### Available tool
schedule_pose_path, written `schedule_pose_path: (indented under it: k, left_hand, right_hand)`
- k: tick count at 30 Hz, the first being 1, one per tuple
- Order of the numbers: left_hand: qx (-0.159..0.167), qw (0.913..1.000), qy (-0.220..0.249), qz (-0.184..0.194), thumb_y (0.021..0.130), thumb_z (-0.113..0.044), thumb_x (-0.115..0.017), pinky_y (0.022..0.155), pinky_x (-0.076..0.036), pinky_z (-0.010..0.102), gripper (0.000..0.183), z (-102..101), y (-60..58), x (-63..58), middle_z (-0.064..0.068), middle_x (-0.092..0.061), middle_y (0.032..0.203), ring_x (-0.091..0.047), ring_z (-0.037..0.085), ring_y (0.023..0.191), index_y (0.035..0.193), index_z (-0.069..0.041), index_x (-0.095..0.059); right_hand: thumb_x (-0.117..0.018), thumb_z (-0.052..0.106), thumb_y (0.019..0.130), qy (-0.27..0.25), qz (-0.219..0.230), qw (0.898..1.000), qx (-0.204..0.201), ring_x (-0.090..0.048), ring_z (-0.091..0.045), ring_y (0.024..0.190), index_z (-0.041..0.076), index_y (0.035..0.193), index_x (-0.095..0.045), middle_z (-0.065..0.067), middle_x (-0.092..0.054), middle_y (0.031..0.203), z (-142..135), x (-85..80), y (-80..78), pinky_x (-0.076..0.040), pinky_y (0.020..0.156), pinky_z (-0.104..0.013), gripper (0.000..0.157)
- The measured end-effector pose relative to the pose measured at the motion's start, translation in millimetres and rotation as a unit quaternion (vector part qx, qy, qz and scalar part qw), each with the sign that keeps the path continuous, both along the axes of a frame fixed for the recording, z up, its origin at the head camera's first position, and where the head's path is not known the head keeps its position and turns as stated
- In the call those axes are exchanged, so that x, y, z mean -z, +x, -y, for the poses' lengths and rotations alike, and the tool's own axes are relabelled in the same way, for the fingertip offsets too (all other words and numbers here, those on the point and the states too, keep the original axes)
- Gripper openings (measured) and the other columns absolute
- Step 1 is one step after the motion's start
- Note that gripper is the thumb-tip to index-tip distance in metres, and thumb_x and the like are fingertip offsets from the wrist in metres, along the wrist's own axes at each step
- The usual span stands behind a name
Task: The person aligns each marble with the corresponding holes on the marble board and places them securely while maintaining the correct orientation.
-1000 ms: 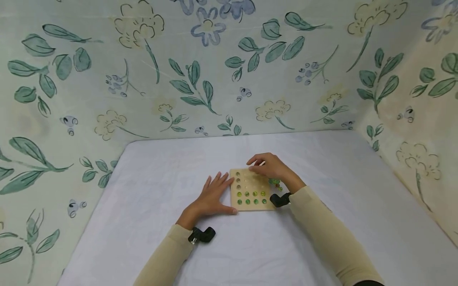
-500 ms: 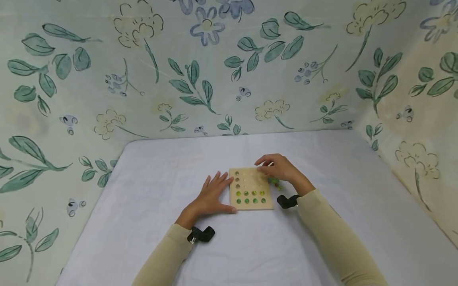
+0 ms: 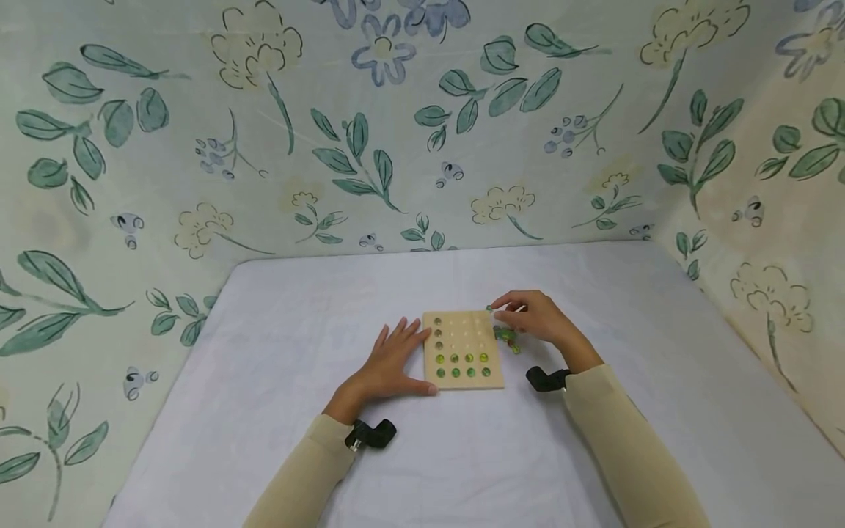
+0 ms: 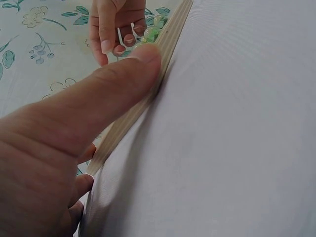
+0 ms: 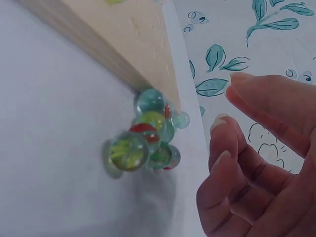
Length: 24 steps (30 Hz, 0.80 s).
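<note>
A square wooden board with shallow hollows lies on the white cloth. Glass marbles fill its left column and its two front rows, yellow-green and green. My left hand rests against the board's left side, fingers spread, thumb along the front edge. My right hand hovers beyond the back right corner, thumb and fingers apart with nothing between them in the right wrist view. One small marble sits at that corner near its fingertips. Loose marbles cluster against the board's right side.
White cloth covers the table around the board. A flower-patterned fabric hangs behind the table and along both sides. Each wrist wears a black camera, such as the one on the left.
My right hand has drawn right, from over the board's back edge to past its back right corner. The small marble at that corner has come into sight. My left hand stays put.
</note>
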<state>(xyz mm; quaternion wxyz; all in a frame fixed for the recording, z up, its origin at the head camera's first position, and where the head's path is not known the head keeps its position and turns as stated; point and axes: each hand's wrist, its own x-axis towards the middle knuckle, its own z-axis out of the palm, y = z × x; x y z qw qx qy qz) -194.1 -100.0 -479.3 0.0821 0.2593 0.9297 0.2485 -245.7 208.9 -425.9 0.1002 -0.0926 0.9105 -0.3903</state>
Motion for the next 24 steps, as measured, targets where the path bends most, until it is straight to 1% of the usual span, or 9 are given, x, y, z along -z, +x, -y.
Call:
schedule_pose_path:
  k: [5, 12, 18, 24]
  left_hand:
    - [0.001, 1.0, 0.001, -0.003, 0.069, -0.069, -0.071, 0.117, 0.007, 0.048, 0.107, 0.7, -0.6, 0.9, 0.004, -0.014, 0.161, 0.0, 0.024, 0.148, 0.154, -0.021, -0.027]
    - [0.004, 1.0, -0.001, -0.005, 0.069, -0.073, -0.069, 0.117, 0.006, 0.048, 0.108, 0.1, -0.7, 4.2, 0.003, -0.013, 0.161, 0.001, 0.023, 0.148, 0.154, -0.022, -0.026]
    - [0.005, 1.0, 0.001, -0.008, 0.069, -0.071, -0.07, 0.117, 0.006, 0.049, 0.107, 0.3, 0.4, 4.7, 0.004, -0.014, 0.161, -0.001, 0.025, 0.148, 0.154, -0.021, -0.027]
    - [0.005, 1.0, 0.003, -0.009, 0.069, -0.07, -0.071, 0.117, 0.005, 0.049, 0.107, 0.3, 0.5, 4.5, 0.005, -0.014, 0.161, -0.001, 0.025, 0.148, 0.154, -0.02, -0.027]
  right_hand:
    - [-0.066, 0.026, 0.092, 0.006, -0.004, 1.0, 0.011, -0.057, -0.022, 0.079, 0.013, 0.115, -0.07, -0.01, -0.063, 0.1, -9.8, 5.3, 2.9, -0.052, 0.065, -0.029, 0.027]
    - [-0.066, 0.022, 0.092, 0.01, -0.018, 1.0, 0.018, -0.056, -0.022, 0.079, 0.01, 0.116, -0.069, -0.01, -0.063, 0.097, -20.7, 12.7, 4.6, -0.051, 0.064, -0.029, 0.027]
    - [-0.066, 0.019, 0.091, 0.008, -0.02, 1.0, 0.013, -0.054, -0.023, 0.079, 0.009, 0.115, -0.07, -0.01, -0.064, 0.097, -22.2, 15.6, 7.2, -0.049, 0.063, -0.029, 0.026]
    - [-0.068, 0.02, 0.091, 0.013, -0.013, 1.0, 0.021, -0.054, -0.023, 0.08, 0.01, 0.113, -0.071, -0.01, -0.065, 0.097, -22.5, 18.8, 9.4, -0.048, 0.064, -0.029, 0.025]
